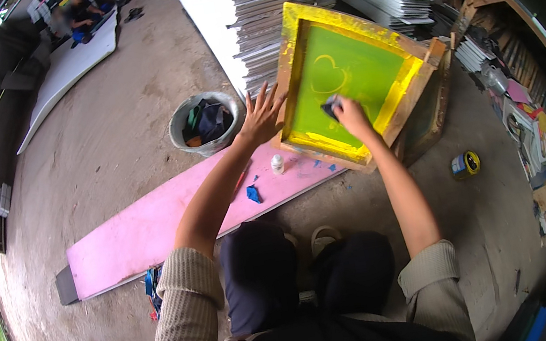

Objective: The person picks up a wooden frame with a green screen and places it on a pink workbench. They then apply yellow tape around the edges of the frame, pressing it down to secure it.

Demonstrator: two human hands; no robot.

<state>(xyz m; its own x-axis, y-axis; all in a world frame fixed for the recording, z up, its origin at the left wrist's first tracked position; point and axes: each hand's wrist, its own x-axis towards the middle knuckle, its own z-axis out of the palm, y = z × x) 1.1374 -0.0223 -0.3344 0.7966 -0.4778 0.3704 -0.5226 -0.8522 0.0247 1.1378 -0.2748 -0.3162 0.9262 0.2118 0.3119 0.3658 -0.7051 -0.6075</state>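
Wooden printing screen (352,74), green mesh, propped tilted on the floor against a white board stack (262,3): left hand (259,116), fingers spread, steadies its frame edge; right hand (349,113) grips a dark rag (330,107) pressed to its mesh.

A grey bucket (205,125) of rags sits at ten o'clock on the concrete floor (107,146). A long pink board (154,227) lies across the middle, bearing a small white bottle (277,164). A yellow-lidded tin (465,164) stands at three o'clock; white sheets (262,3) are stacked at twelve.
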